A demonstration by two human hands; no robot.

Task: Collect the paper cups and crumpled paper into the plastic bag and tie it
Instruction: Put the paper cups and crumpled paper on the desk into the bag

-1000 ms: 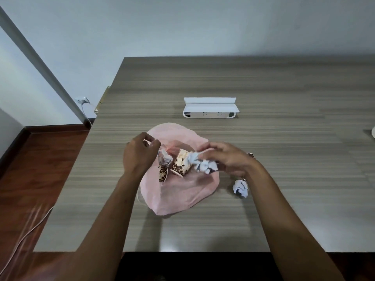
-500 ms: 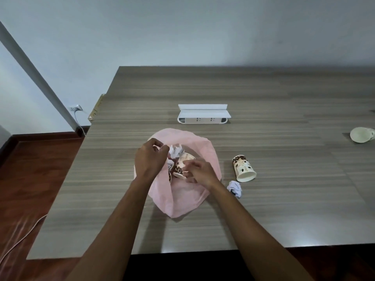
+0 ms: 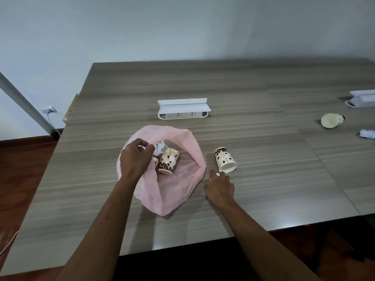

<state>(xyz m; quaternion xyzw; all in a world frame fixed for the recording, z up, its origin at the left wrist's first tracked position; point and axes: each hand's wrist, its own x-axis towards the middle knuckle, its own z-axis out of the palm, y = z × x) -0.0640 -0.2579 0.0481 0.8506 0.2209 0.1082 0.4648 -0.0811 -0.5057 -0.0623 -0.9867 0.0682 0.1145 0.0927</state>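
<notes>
Plastic bag, pink and translucent, lies open on the grey wood-grain table, near the front edge and left of centre, its mouth gaping upward. Left hand sits at the bag's left rim with fingers curled and thumb pinched against them, gripping the pink film and holding the mouth open. Right hand rests low over the table just right of the bag, fingers loosely spread and pointing away; a small pale patch shows at the fingertips, but what it is and whether it is gripped cannot be determined. A white socket box with a raised lid stands on the table behind the bag; a second white unit is cut off at the right edge. Inside the bag lies a bean-printed paper cup on its side, with crumpled paper just above it beside the left hand. A second printed cup lies on its side on the table, just beyond the right hand, its mouth toward the front. A third cup lies well apart at far right, mouth facing left. Another paper wad lies near that cup.
</notes>
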